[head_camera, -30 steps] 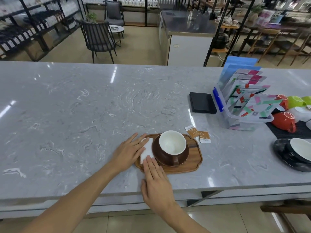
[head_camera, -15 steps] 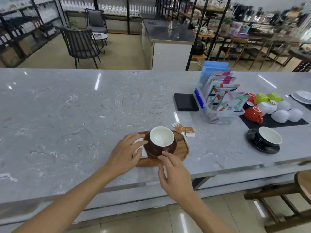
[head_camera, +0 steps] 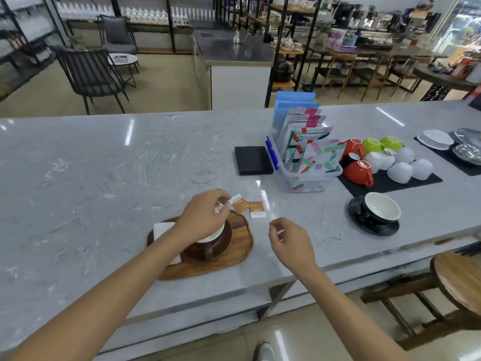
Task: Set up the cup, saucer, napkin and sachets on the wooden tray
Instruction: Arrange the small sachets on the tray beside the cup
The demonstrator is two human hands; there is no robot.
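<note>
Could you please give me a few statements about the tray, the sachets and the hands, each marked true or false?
1. The brown cup stands on a brown saucer on the wooden tray. True.
2. The napkin lies on the right side of the tray. False: it lies at the tray's left end, beside the saucer.
3. The left hand reaches over the cup toward the sachets. True.
4. The sachets are already in the middle of the tray. False: they lie at its far edge, mostly on the counter.
5. The right hand holds the black cup. False: that cup sits apart on its own black saucer.
</note>
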